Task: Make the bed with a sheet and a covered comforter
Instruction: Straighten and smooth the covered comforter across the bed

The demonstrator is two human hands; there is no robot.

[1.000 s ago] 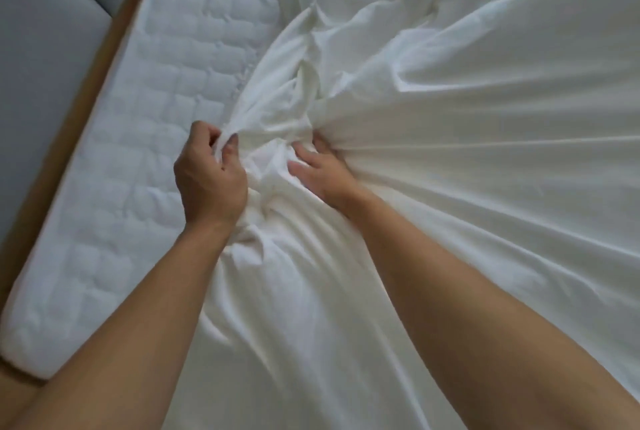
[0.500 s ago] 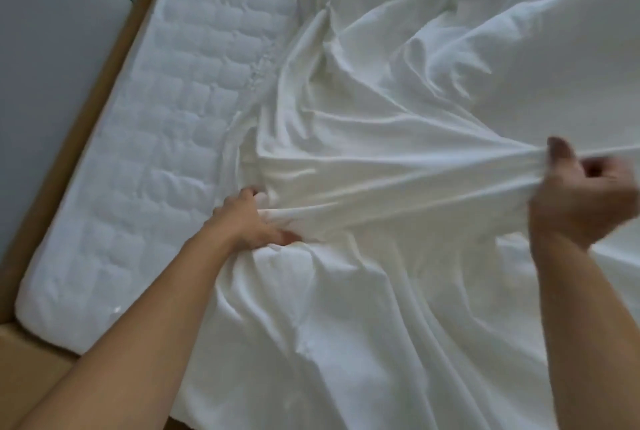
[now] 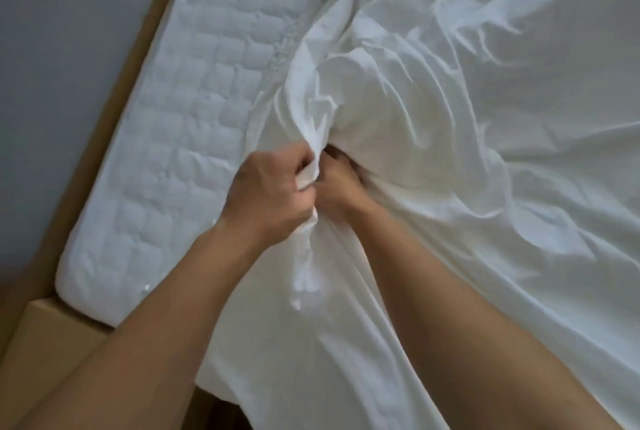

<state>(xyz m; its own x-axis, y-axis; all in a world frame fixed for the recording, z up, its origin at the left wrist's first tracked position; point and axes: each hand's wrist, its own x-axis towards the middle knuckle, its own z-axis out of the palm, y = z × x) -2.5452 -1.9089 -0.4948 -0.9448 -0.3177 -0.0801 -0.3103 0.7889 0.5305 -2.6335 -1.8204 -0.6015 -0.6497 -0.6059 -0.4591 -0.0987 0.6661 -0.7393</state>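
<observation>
Gathering the white sheet (image 3: pixel 485 159) is the step judged to be in hand. A bunched fold of it is clenched in the left hand (image 3: pixel 273 183) at the middle of the frame, the fingers wrapped tightly round the cloth. The right hand (image 3: pixel 341 187) is pressed just beside the left hand, its fingers curled into the same bunch and their tips hidden by fabric. The sheet is spread in loose creases over the right and lower parts of the frame. The quilted mattress (image 3: pixel 194 110) is left bare along the left side down to its lower-left corner, and the wooden bed frame (image 3: pixel 45 343) is seen beyond that corner. To do the step well, the hem or corner should be found within the bunch rather than a random fold. The cloth should then be drawn toward the bare corner with an even pull from both hands, so that the creases at the right are eased out and not dragged into a ridge. The far side may be pulled off if the tug is too sharp. No comforter can be made out. No brand, label or writing can be read anywhere.
</observation>
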